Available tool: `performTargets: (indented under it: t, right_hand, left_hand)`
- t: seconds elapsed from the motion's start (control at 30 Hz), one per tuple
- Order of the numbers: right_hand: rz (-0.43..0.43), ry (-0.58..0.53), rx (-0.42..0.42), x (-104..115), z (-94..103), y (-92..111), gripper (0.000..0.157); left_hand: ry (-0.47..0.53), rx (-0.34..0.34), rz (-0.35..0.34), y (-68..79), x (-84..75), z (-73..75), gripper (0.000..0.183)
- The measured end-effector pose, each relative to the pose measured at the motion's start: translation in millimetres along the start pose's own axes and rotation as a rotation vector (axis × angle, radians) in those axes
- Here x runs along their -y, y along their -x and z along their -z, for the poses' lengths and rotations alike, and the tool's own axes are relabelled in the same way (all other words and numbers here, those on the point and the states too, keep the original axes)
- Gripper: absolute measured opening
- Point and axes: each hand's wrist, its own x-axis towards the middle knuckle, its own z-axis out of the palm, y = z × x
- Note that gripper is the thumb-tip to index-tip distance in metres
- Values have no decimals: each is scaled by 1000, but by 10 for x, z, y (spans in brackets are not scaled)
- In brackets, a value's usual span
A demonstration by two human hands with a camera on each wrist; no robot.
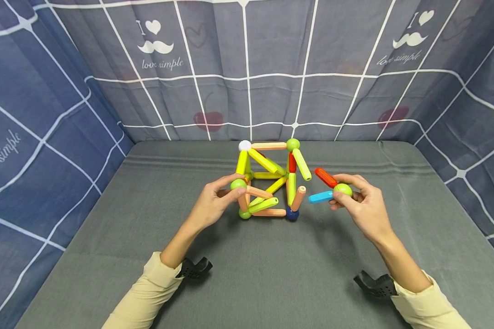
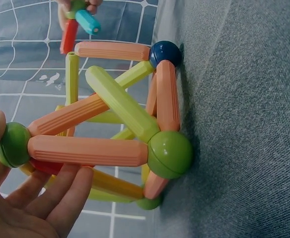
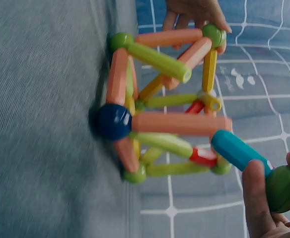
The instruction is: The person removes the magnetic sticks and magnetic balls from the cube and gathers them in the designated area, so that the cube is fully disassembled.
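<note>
A box-like frame of magnetic sticks and balls stands on the grey cloth, with a white ball [image 1: 244,145] at its back left and a dark blue ball [image 1: 292,214] at its front right. My left hand [image 1: 210,203] pinches the green ball [image 1: 238,184] at the frame's upper front-left corner. Off to the frame's right, my right hand [image 1: 366,208] holds another green ball [image 3: 284,189] between thumb and fingers. A red stick [image 1: 325,177] and a blue stick [image 1: 321,197] point from that ball toward the frame. An orange stick [image 3: 182,123] rises from the dark blue ball, its top end free.
The grey cloth [image 1: 247,274] covers the work surface. Behind it and at both sides hang blue-grey checked curtains [image 1: 271,100]. A yellow-green stick [image 1: 302,164] juts forward from the back-right green ball [image 1: 293,145]. Another slanted yellow-green stick [image 2: 120,101] has a free end.
</note>
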Motion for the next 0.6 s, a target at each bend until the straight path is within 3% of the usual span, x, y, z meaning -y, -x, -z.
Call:
performTargets:
  t: [0.33,0.6]
  right_hand:
    - [-145,300,46,-287,229,-30,35]
    - [-74,632,101,-464,295,-24,38]
  left_hand:
    - [-2,-9,1,3,1,-2,37]
    - [-11,-5,-1,4,5,-2,38]
